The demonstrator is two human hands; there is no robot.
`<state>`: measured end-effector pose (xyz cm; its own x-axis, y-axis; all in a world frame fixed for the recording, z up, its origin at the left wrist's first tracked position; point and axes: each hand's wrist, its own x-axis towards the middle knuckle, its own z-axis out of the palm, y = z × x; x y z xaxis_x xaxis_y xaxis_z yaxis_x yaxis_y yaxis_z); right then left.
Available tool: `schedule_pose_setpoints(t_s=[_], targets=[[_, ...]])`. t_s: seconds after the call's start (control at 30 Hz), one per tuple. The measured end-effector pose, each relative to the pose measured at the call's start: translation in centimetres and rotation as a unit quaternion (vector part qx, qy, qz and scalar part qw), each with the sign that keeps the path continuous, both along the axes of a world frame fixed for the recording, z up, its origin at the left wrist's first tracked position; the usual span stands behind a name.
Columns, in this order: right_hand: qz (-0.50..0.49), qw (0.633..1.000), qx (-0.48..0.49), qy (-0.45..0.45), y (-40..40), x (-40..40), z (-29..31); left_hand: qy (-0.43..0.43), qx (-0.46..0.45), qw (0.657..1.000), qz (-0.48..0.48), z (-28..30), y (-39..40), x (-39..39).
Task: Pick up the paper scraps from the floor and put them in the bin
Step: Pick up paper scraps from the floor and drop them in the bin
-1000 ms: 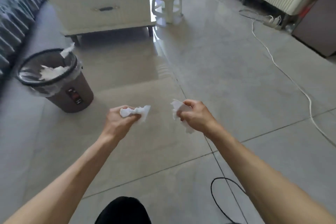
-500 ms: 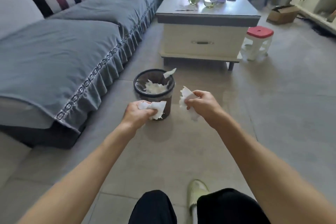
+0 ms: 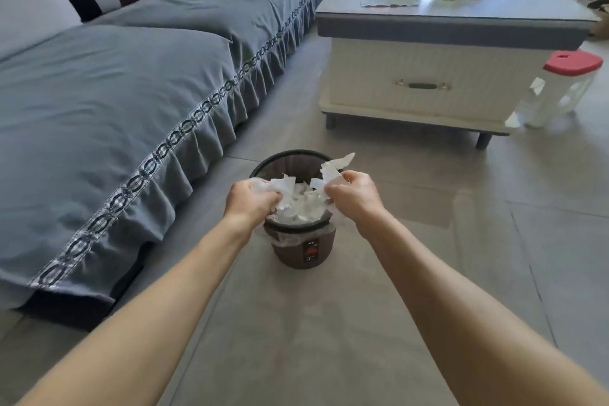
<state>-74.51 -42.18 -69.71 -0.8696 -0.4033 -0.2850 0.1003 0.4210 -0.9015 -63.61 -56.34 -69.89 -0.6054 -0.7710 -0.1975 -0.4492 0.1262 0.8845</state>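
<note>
A small brown bin (image 3: pixel 303 249) with a clear liner stands on the grey tiled floor, holding a pile of white paper scraps (image 3: pixel 301 204). Both my hands hover over its opening. My left hand (image 3: pixel 250 199) grips a crumpled white scrap (image 3: pixel 278 184) at the bin's left rim. My right hand (image 3: pixel 354 196) pinches another white scrap (image 3: pixel 328 175) above the right rim. One more scrap (image 3: pixel 344 160) sticks up from the far right rim.
A grey sofa (image 3: pixel 131 92) with a frilled cover runs along the left. A white coffee table (image 3: pixel 445 53) with glasses on top stands beyond the bin on the right, with a red-topped stool (image 3: pixel 566 82) beside it.
I have come up to the bin, which now lies right below me. Both hands moved forward from in front of the bin to over its opening, still holding their scraps.
</note>
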Motion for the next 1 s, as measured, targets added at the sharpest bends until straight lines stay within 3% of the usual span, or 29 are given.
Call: schedule_pose_setpoints(t_s=[0.1, 0.2, 0.27, 0.37, 0.57, 0.7, 0.83, 1.0], targets=[[-0.016, 1.0, -0.008, -0.005, -3.0, -2.4, -2.5, -0.004, 0.025, 0.999, -0.024, -1.6, -1.9, -3.3], [0.075, 0.996, 0.047, 0.002, -4.6, -3.4, -4.0, -0.036, 0.059, 0.994, -0.083, -3.7, -3.7, -5.3], [0.098, 0.992, 0.071, 0.044, -4.9, -3.9, -4.8, -0.059, -0.017, 0.994, -0.096, -5.0, -4.7, -5.6], [0.059, 0.986, 0.087, 0.127, -4.7, -4.5, -5.4, -0.071, -0.157, 0.978, -0.12, -6.1, -4.8, -5.1], [0.048, 0.943, 0.154, 0.29, -6.0, -7.0, -7.4, -0.089, -0.223, 0.959, -0.151, -8.8, -4.8, -5.3], [0.086, 0.948, 0.208, 0.227, -6.7, -8.4, -8.8, -0.135, -0.332, 0.92, -0.157, -10.1, -4.1, -5.4], [0.007, 0.93, 0.176, 0.322, -7.0, -8.9, -9.3, -0.137, -0.341, 0.92, -0.133, -10.7, -4.2, -5.7], [-0.055, 0.957, 0.1, 0.268, -6.1, -9.1, -9.0, -0.138, -0.348, 0.917, -0.138, -11.0, -4.4, -5.4]])
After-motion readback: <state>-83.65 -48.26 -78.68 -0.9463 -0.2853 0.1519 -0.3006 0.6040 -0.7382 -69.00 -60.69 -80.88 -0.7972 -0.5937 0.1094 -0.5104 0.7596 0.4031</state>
